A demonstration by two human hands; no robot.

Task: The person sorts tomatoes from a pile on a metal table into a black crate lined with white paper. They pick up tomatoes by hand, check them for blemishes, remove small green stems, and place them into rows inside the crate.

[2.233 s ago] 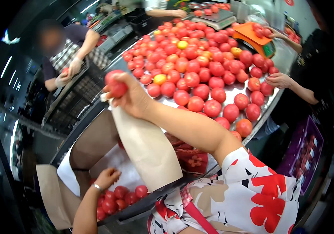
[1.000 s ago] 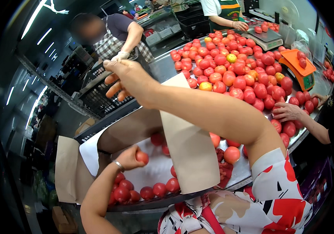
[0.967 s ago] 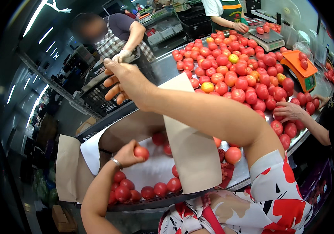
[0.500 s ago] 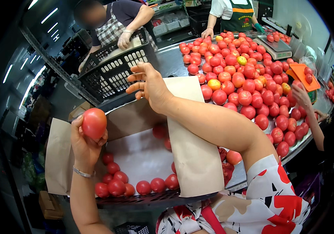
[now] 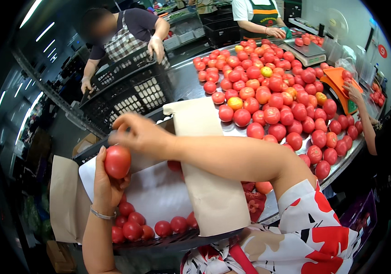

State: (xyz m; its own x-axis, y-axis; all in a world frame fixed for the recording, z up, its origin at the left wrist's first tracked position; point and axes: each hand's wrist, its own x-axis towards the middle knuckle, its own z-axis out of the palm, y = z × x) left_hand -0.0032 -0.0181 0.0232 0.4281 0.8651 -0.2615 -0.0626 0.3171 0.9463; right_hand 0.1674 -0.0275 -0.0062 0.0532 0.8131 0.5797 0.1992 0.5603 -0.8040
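Red tomato [image 5: 118,162], likely bruisable, is best cradled round its sides: left hand [image 5: 106,188] grips it, right hand [image 5: 144,136] hovers unclenched.

Metal table [image 5: 182,86], shiny; bare strip at far L end, bits of metal showing betw. tomatoes [image 5: 272,115] elsewhere. Those cover most of the top in a big loose spread, mostly red, a few yellow/orange ones mixed in, running almost to R edge. Orange scale [image 5: 334,76] stands on R side; grey scale [image 5: 312,50] w/ flat pan at far end, some tomatoes on pan. Red patterned cloth [image 5: 254,205] at near edge, one tomato just beside it.
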